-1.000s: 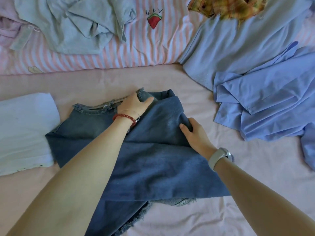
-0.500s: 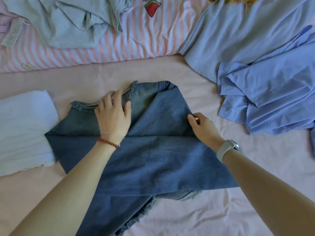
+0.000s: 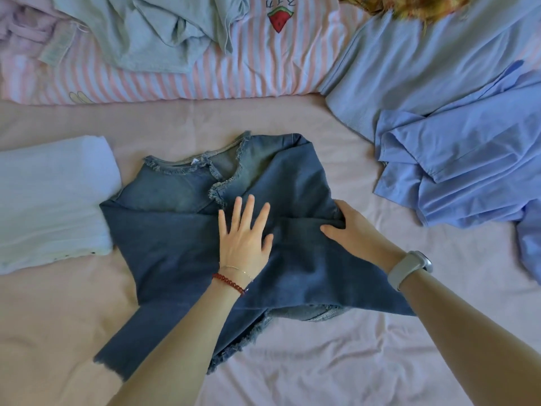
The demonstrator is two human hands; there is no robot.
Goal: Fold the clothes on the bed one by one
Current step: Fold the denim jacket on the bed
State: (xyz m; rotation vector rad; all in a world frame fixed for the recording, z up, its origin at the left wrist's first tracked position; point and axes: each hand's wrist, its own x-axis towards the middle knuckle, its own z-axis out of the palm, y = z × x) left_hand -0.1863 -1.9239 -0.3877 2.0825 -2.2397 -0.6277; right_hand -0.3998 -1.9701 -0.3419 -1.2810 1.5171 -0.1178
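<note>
Denim top [image 3: 181, 244] mid-bed [image 3: 292, 118], partly folded, frayed neckline up. Left hand [image 3: 244, 238] flat on the fold, fingers [image 3: 248, 206] spread. Right hand [image 3: 355, 230] gripping the right edge, thumb on top, other fingers tucked under. White folded cloth [image 3: 52, 200] just left; blue clothes [image 3: 453, 142] right.
</note>
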